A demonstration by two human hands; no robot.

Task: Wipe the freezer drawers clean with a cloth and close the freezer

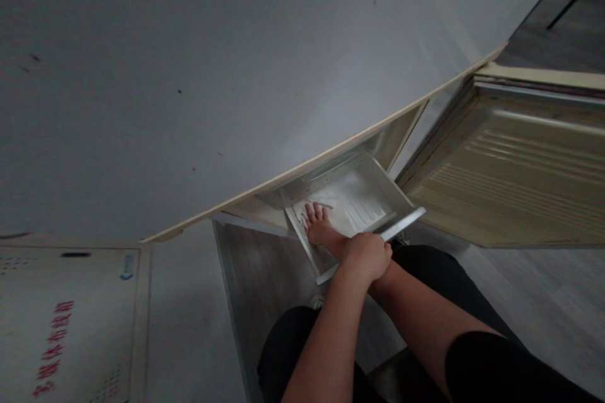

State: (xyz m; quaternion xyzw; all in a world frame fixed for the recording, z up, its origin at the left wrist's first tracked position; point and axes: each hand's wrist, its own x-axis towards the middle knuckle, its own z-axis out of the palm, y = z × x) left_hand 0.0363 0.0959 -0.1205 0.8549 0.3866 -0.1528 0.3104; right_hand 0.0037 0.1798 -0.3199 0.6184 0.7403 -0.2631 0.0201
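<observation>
the pale drawer [371, 186] is pulled out of an open compartment below a large light-coloured surface [283, 63], and the right hand [317, 221] is inside it, near its left end as seen here. that hand holds nothing visible: palm down, fingers spread and pointing away from the person, apparently against the drawer floor. a thin reddish-brown streak [321, 203] shows just beside its fingertips.

the left hand [369, 253] is curled above the drawer's front edge, its back upward, crossing over the right forearm [411, 305]. whether it clasps that forearm or the drawer's front, i cannot tell; its fingers are partly hidden. the left forearm [331, 340] rises steeply from the bottom of the view, while the right one slants in from the lower right, out of a black sleeve [477, 356]. a ribbed door [520, 176] stands open to the right of the drawer.
</observation>
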